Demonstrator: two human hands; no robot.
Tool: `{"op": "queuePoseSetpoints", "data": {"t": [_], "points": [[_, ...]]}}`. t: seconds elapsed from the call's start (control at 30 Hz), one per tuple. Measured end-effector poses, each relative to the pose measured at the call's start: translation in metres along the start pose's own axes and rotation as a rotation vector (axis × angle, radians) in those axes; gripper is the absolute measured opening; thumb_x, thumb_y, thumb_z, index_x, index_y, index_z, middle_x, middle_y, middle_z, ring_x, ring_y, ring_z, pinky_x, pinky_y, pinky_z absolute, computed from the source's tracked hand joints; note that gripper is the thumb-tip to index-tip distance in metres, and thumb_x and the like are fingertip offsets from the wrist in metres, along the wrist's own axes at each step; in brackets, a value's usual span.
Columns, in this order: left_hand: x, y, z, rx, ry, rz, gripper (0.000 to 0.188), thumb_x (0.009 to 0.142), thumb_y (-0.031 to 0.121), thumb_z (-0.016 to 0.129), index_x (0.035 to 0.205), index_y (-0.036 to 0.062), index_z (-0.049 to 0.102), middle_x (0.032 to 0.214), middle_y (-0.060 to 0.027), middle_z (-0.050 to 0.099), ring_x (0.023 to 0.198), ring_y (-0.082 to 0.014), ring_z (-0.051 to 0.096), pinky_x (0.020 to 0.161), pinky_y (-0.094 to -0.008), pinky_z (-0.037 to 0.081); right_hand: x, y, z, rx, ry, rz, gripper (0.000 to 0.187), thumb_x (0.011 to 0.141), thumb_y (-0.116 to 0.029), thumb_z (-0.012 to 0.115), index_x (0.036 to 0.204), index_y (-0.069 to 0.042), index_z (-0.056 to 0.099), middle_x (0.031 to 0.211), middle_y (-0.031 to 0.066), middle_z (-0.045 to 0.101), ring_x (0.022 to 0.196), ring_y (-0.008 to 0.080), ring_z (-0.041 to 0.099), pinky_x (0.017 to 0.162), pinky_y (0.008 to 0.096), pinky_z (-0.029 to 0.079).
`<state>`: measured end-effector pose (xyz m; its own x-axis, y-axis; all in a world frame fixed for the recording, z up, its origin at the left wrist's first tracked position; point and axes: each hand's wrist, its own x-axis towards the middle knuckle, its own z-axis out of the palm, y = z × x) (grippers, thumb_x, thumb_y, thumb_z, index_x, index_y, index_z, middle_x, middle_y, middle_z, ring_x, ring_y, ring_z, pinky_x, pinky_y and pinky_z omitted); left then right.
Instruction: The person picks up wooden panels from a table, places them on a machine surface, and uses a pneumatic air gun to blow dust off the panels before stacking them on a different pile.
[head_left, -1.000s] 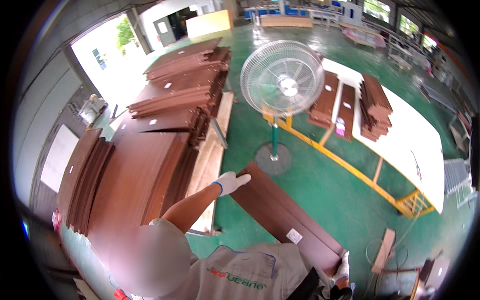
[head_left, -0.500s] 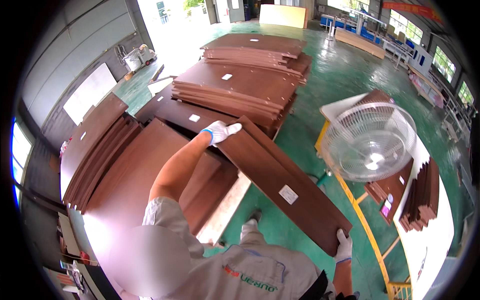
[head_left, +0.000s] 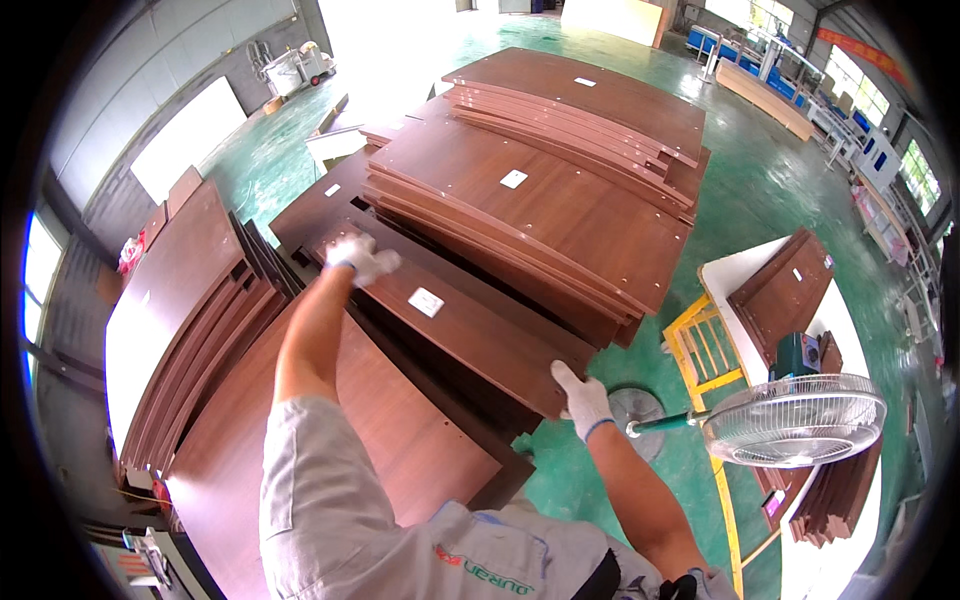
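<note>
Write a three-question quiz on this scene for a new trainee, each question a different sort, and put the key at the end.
1. True or false: the left hand and the right hand are both gloved.
2. Fill in the blank: between the hands, a white ____ shows on the board.
3. Multiple choice: which hand is nearer the fan?
A) Left
B) Right
C) Both equally near

Key:
1. True
2. label
3. B
</note>
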<state>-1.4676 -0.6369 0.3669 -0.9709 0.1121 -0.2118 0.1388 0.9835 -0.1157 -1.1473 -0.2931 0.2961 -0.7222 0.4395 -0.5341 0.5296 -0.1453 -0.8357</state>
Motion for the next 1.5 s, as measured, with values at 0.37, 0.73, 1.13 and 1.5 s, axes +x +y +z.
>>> {"op": "queuePoseSetpoints", "data": {"t": [0.37, 0.73, 1.13, 1.5], "points": [[-0.016, 0.089, 0.048, -0.015, 0.029, 0.171, 0.097, 0.094, 0.07, 0.054, 0.145, -0.0119, 0.046, 0.148, -0.0347, 0.048, 0.141, -0.0466, 0.045, 0.118, -0.0494, 0.037, -0.074, 0.223, -0.122, -0.352, 0.121, -0.218, 0.063, 0.089, -0.052, 0.069, 0.119, 0.004, 0.067, 0.11, 0.0227, 0.071, 0.102, 0.0332, 0.066, 0.092, 0.0412, 0.05], [-0.56, 0.49, 0.157, 0.104, -0.408, 2.031, 0.075, 0.091, 0.058, 0.067, 0.136, -0.002, 0.06, 0.14, -0.026, 0.061, 0.131, -0.0416, 0.057, 0.111, -0.0486, 0.044, -0.489, 0.521, -0.238, 0.403, 1.09, 0.444, 0.059, 0.091, -0.047, 0.069, 0.119, 0.005, 0.071, 0.107, 0.0222, 0.076, 0.101, 0.0329, 0.073, 0.089, 0.0425, 0.056], [-0.938, 0.669, 0.372, 1.087, -0.68, 2.168, 0.099, 0.089, 0.068, 0.061, 0.153, -0.0051, 0.042, 0.153, -0.0289, 0.049, 0.143, -0.0395, 0.048, 0.119, -0.044, 0.039, -0.762, 0.682, -0.237, 1.212, 1.762, 0.372, 0.053, 0.093, -0.033, 0.077, 0.131, 0.002, 0.065, 0.105, 0.0096, 0.071, 0.085, 0.0159, 0.067, 0.074, 0.0303, 0.057], [-1.423, 0.753, 0.435, 0.049, -1.07, 2.168, 0.091, 0.099, 0.057, 0.059, 0.158, -0.0046, 0.03, 0.159, -0.031, 0.04, 0.148, -0.0413, 0.041, 0.122, -0.0447, 0.033, -0.926, 0.842, -0.36, 0.904, 1.87, 0.747, 0.059, 0.091, -0.032, 0.077, 0.135, 0.005, 0.063, 0.121, 0.0175, 0.073, 0.099, 0.0242, 0.072, 0.086, 0.0343, 0.058]]}}
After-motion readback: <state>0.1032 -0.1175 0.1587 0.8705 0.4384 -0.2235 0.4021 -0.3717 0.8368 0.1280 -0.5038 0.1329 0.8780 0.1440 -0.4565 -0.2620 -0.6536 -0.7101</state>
